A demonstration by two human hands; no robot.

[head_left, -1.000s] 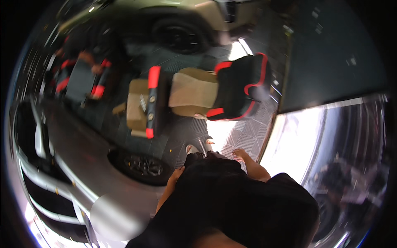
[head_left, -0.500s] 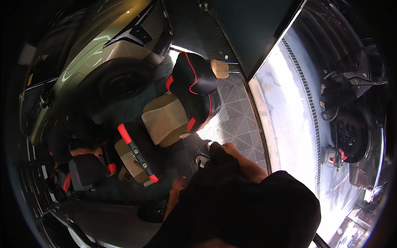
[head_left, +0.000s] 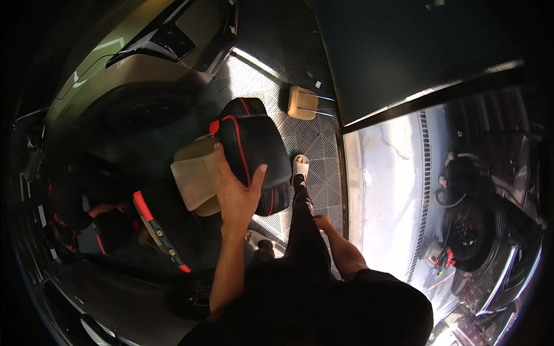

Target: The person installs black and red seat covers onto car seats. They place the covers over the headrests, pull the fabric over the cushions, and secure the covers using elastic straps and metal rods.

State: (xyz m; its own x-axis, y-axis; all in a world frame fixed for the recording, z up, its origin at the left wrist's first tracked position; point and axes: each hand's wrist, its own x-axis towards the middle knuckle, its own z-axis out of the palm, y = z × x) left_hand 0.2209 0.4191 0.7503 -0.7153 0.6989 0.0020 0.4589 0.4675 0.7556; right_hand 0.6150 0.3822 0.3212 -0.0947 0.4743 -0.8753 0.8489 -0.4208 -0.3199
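Observation:
My left hand reaches forward over a car seat, its fingers apart and nothing held between them. The hand overlaps the black seat cover with red piping on the backrest; whether it touches the cover I cannot tell. The seat's beige cushion shows to the left of the hand. Beside my right thigh hangs my right hand, small in the picture, with its fingers mostly hidden. A tan headrest with two metal rods lies on the floor past the seat.
A second seat part with a red-and-black edge stands to the left. Beyond it a co-worker's arm bends over dark upholstery. A car is at the far left; a dark panel and a bright floor with a drain grate lie right.
My left hand has risen from beside my body and stretched forward to the black-covered backrest. I have stepped closer to the seat; my view has shifted. My right hand stays by my thigh.

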